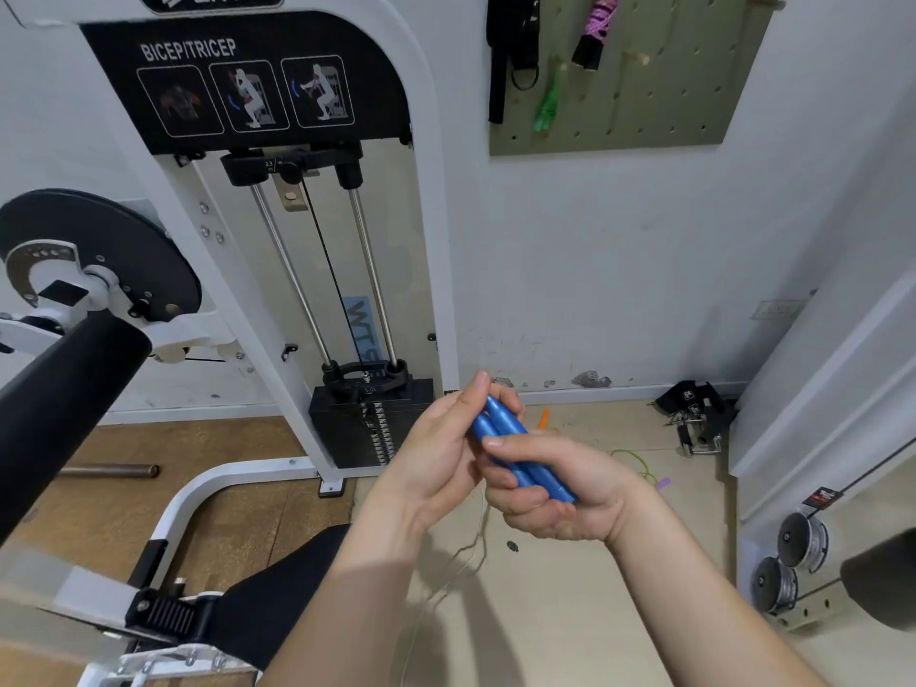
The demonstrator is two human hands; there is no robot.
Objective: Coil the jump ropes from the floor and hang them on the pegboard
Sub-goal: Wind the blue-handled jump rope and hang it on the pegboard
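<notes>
Much of what I hold is covered by my own fingers. The two blue handles [520, 451] lie side by side, and only their upper ends and a short stretch of the lower ends show; the middle is hidden under my right hand [550, 493]. The thin pale cord [473, 547] that drops from below my hands is faint against the floor, and I lose sight of it behind my left forearm, so I cannot tell where it ends or how much is coiled.

My left hand [441, 448] is closed around the upper ends of the handles, thumb on top pointing up and away. My right hand is clamped on the lower part, fingers curled over them and the ends resting toward my palm. Both hands touch each other around the pair.

On the floor beyond my right wrist lies a yellow-green rope [637, 463], partly hidden by that wrist, with a small purple piece [663, 483] beside it and an orange piece [544, 419] just past my fingertips; both are too small to make out.

The pegboard [644, 81] is up on the wall, its top cut off by the frame. A green item [547, 104], a pink-and-black bundle [597, 27] and black straps [513, 47] hang there, blurred.
</notes>
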